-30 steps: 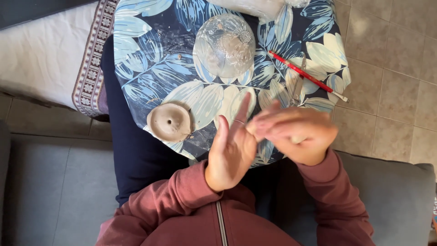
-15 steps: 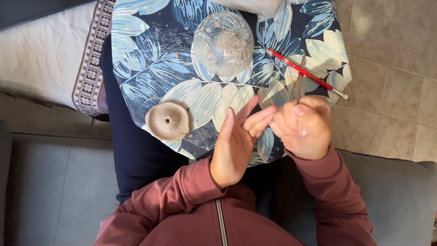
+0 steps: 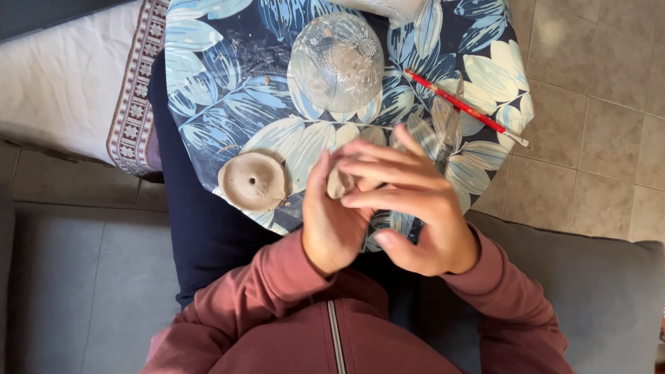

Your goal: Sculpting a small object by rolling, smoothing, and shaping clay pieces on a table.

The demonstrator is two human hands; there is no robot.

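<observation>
Near the round tray's [image 3: 208, 131] edge, left hand [image 3: 332, 221] and right hand [image 3: 415, 208] close around a clay lump [image 3: 339, 183]; probably soft and light, best cradled between palms.

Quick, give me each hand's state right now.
Left hand: cupped around a small lump of clay, holding it.
Right hand: fingers extended, pressed against the same lump of clay from the other side.

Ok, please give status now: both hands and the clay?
Left hand and right hand together, fingers closed around small grey clay lump. Round clay dish beside left hand, untouched. Nothing in the way.
</observation>
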